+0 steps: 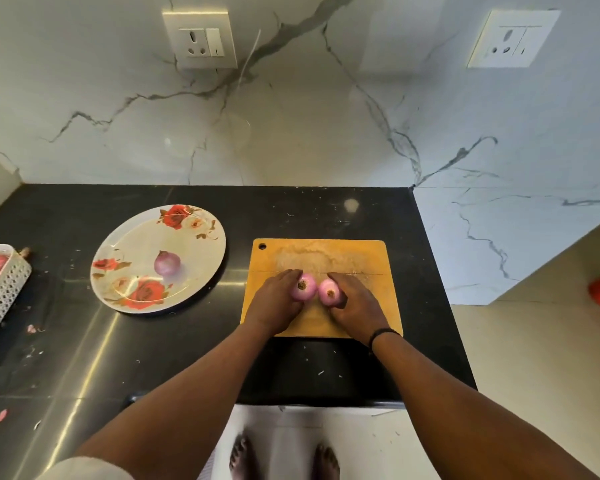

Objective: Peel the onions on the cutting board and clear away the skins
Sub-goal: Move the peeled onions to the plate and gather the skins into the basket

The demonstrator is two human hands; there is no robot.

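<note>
Head | board onions (302, 287): 2, one gripped per hand | plate onion (167, 263): 1

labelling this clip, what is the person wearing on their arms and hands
Both forearms are bare. The right hand has a thin black band around the wrist. The left hand wears nothing; a pale sleeve edge shows near the upper left arm.

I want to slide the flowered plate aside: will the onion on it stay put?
Probably not. The onion is round and lies loose near the middle of the glossy plate, so it would likely roll. The shallow rim may not stop it. It looks firm, not fragile.
</note>
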